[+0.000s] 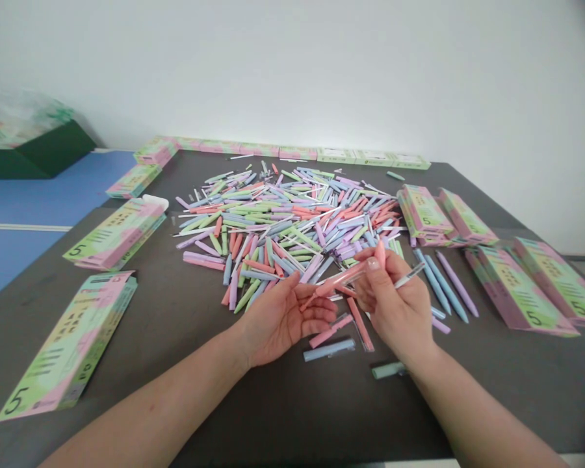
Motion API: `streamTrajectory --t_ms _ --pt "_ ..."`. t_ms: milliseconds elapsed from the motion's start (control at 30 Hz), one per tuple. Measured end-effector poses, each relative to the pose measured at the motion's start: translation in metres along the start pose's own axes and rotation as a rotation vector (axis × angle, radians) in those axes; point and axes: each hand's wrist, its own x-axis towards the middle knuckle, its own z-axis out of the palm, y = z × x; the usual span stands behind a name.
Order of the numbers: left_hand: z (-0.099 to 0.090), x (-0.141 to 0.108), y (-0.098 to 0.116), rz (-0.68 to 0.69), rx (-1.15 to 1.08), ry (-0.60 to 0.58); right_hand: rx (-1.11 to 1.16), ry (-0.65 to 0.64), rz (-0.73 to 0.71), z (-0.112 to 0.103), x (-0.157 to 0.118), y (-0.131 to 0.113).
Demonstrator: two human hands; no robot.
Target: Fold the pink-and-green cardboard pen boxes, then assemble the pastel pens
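Note:
My right hand (402,309) is closed around coral pen parts, with a coral pen barrel (327,286) pointing left out of its fingers. A white refill (409,275) sticks out on that hand's right side. Palm up and fingers apart, my left hand (280,322) lies under the barrel's narrow end, which reaches over its fingers. Just below the hands are a pink pen cap (330,330), a blue cap (328,350), a coral cap (360,325) and a green cap (388,370). Behind them spreads a heap of pastel pen parts (268,214).
Blue pens (433,286) and a purple pen (457,284) lie right of my right hand. Printed pen boxes (526,292) stand at the right, more boxes (65,344) at the left, and a row of boxes (297,152) at the back. A dark green bin (53,149) sits far left.

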Motion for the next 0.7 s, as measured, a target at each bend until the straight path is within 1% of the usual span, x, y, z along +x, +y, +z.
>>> streamTrajectory --t_ms 100,267,433,533,700 --pt "-0.002 0.000 -0.001 0.015 0.007 -0.022 0.004 0.052 -0.085 0.002 0.005 -0.004" --pt "-0.002 -0.002 -0.001 0.027 0.031 -0.055 0.095 0.065 -0.018 0.002 0.009 -0.009" --pt "0.002 -0.004 -0.001 0.049 0.077 -0.055 0.181 0.091 0.047 0.002 0.012 -0.011" --pt "0.002 -0.005 -0.002 0.087 0.087 -0.065 0.180 0.109 0.051 0.003 0.012 -0.011" --pt "-0.001 -0.006 -0.004 0.094 0.092 -0.067 0.174 0.099 0.052 0.006 0.011 -0.010"
